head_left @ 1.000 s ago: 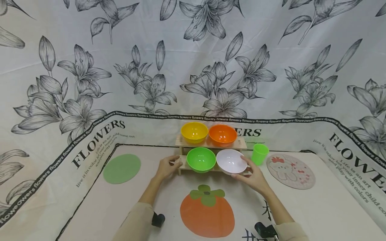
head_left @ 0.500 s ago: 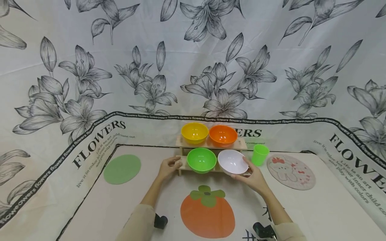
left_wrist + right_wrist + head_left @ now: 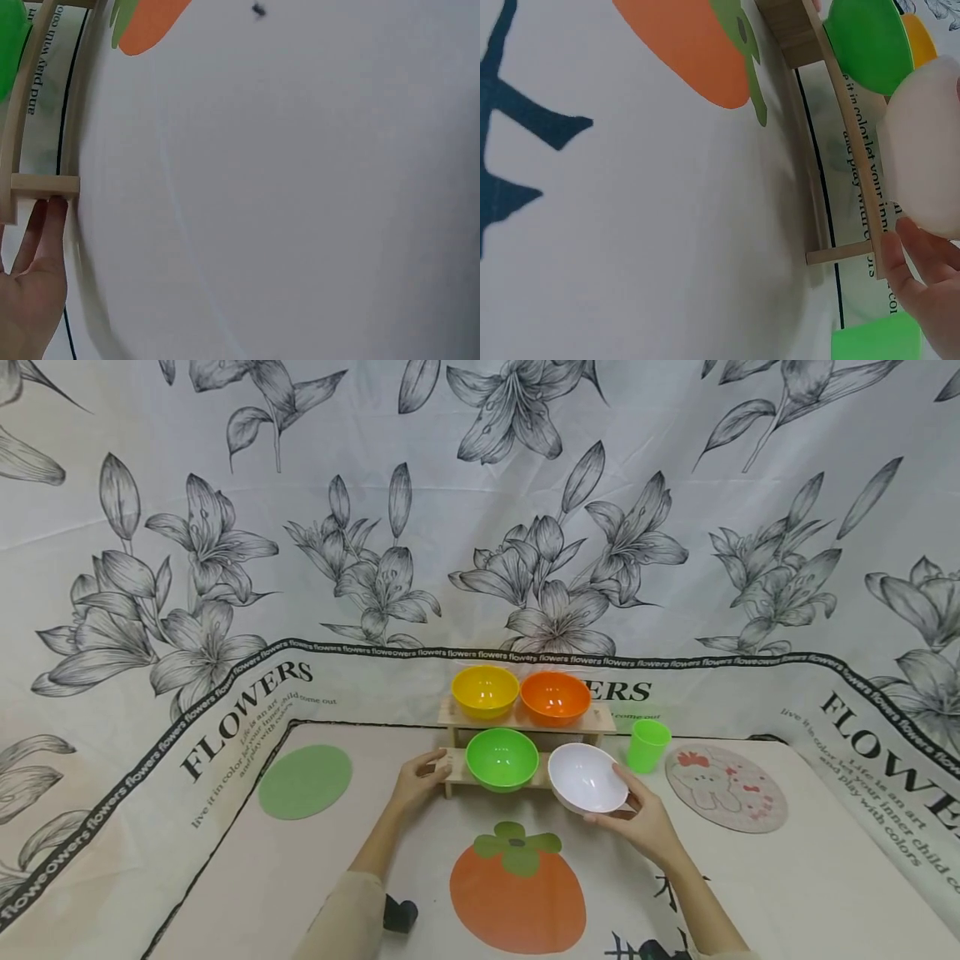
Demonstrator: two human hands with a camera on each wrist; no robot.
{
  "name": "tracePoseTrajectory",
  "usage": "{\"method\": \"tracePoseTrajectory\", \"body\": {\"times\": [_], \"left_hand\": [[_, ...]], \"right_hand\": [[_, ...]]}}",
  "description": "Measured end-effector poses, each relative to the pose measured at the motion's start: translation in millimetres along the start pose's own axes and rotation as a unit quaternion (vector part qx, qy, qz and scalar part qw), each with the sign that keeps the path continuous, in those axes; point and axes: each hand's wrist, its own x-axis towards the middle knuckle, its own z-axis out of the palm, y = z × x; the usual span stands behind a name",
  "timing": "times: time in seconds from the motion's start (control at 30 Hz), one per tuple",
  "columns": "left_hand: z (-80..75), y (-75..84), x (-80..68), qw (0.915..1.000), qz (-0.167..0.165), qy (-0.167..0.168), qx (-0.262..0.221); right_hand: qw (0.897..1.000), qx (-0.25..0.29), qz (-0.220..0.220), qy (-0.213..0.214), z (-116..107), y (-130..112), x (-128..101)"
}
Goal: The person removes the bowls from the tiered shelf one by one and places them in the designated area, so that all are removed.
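In the head view, my right hand (image 3: 642, 821) grips a white bowl (image 3: 587, 778) at its right side, fingers at the rim and thumb underneath. This bowl is tilted and overlaps the right end of the lower shelf of a two-tier wooden rack (image 3: 459, 770). My left hand (image 3: 417, 782) holds the rack's left end; in the left wrist view its fingers (image 3: 52, 232) meet the end crossbar. Beside the white bowl, a green bowl (image 3: 502, 760) sits on the lower shelf. On the upper shelf stand a yellow bowl (image 3: 485, 692) and an orange bowl (image 3: 556, 699).
A green cup (image 3: 648, 746) stands right of the rack, beside a round bunny-patterned mat (image 3: 726, 788). At the left lies a round green mat (image 3: 305, 782). An orange persimmon print (image 3: 517, 902) marks the cloth in front, and a flower-printed curtain (image 3: 517, 568) rises behind.
My right hand has moved the white bowl to the right and toward me, away from the green bowl, baring more of the lower shelf. The left hand stays at the rack's end.
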Motion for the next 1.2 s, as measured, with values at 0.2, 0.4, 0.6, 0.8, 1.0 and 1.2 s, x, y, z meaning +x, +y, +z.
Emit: {"method": "tracePoseTrajectory", "body": {"times": [0.2,0.4,0.6,0.8,1.0,1.2], "left_hand": [[-2.1,-0.1,1.2,0.9996,-0.02,-0.006,-0.018],[-1.2,1.6,0.3,0.9973,-0.037,-0.013,-0.062],[-0.1,-1.2,-0.1,0.9962,-0.05,-0.007,-0.071],[0.4,-1.9,1.1,0.9946,-0.058,-0.008,-0.085],[0.3,4.1,-1.4,0.9948,-0.056,-0.009,-0.085],[0.7,-1.5,0.7,0.9917,-0.063,-0.007,-0.112]], "right_hand": [[1.0,0.0,0.006,-0.017,-1.2,-6.3,-17.1],[0.999,0.006,0.011,-0.035,6.1,-6.5,-31.1],[0.997,0.045,-0.004,-0.06,21.5,-2.7,-41.9],[0.992,0.075,-0.011,-0.101,44.1,0.3,-48.0],[0.981,0.108,-0.037,-0.154,64.2,-0.1,-42.6],[0.97,0.133,-0.06,-0.192,84.4,0.6,-34.2]]}}
